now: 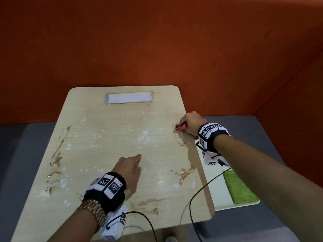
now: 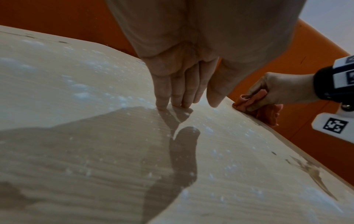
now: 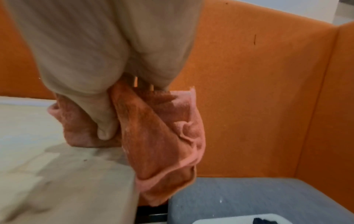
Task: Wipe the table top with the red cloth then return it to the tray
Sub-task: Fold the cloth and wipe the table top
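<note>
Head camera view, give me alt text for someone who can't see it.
A person's right hand grips a red cloth at the right edge of a smeared wooden table, while the left hand rests flat near the middle. A white tray holding a green cloth sits beside the table, right.

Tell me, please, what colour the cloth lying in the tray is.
Green; the cloth in the white tray shows best in the head view.

Pinkish-red cloth (image 1: pixel 180 127), pale wood-grain bench (image 1: pixel 108 137) streaked brown, orange partition walls (image 1: pixel 157 41), white tray (image 1: pixel 220 194), green cloth (image 1: pixel 239 189), black-and-white checked wristbands (image 1: pixel 208 131)
</note>
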Available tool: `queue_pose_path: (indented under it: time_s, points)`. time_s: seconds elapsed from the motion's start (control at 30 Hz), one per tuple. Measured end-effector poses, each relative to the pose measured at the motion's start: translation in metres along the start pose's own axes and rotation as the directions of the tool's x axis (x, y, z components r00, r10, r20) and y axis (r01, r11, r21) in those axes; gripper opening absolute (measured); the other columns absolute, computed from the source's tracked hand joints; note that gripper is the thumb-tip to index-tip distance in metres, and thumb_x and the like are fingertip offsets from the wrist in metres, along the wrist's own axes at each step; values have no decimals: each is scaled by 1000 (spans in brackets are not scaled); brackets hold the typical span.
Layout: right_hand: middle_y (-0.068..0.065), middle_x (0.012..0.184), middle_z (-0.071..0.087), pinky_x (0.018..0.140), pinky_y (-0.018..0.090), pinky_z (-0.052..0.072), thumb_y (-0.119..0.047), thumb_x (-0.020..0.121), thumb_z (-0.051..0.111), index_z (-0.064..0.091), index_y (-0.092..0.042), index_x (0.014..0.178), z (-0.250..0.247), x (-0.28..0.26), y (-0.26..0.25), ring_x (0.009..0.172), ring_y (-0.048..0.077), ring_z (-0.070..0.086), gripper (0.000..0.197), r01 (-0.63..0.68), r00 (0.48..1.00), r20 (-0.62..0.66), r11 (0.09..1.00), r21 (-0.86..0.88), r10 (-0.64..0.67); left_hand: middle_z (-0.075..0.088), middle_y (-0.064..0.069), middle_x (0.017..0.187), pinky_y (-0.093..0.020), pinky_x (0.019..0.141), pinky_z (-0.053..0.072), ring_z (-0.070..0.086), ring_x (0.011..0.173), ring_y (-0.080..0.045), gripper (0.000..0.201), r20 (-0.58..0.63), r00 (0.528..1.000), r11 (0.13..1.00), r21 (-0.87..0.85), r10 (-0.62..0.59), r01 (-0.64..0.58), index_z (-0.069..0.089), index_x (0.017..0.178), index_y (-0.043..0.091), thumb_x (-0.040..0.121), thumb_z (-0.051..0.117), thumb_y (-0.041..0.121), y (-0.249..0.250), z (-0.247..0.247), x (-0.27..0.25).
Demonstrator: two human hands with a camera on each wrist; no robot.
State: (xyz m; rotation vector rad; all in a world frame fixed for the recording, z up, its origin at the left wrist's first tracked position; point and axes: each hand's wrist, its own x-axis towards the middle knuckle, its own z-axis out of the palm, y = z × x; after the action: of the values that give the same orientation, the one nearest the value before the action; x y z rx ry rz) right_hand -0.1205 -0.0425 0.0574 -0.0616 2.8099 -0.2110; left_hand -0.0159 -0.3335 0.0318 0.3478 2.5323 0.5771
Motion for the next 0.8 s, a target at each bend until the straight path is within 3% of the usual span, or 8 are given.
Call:
queue_pose_path:
  time_s: [0.1,0.3,0.53,0.67,0.8]
  points:
    - [7,77,65,62,32,46,-5,75,68,72,-25,74,6,-11,0,76,31,62,21,23,999,36,1000,-3,-23,64,-5,103,-37,90,50,56,104,-27,28,7,1000,1000,16,12,-12,49,121,16,95,45,23,3,-1,-1]
    - [1,68,63,56,34,47,-5,76,63,74,-16,76,9,-32,-1,71,26,59,16,79,992,102,997,-20,-77,64,-6,114,-32,92,49,56,109,-25,40,13,1000,999,34,11,-12,44,135,17,95,47,24,7,-4,-3]
    - [9,66,67,42,20,30,-3,75,70,73,-8,71,-1,-46,-6,60,21,54,7,227,955,211,972,-68,-208,60,-9,124,-33,98,46,53,117,-27,46,22,1000,999,28,-15,15,40,141,17,96,47,24,11,-9,-7]
    - [7,72,69,60,31,47,-4,78,65,75,-16,79,-3,-33,-3,76,26,58,16,165,981,108,986,-11,-163,57,-10,130,-36,102,44,48,124,-29,48,32,999,999,44,-17,15,37,144,16,97,45,23,12,-7,-8]
    - [-4,66,57,67,38,53,-16,78,65,59,-28,59,7,-38,-11,76,28,58,23,69,991,110,995,70,-77,58,-11,125,-36,99,46,50,119,-29,42,24,999,998,54,-22,20,41,139,14,97,44,22,13,-5,-6]
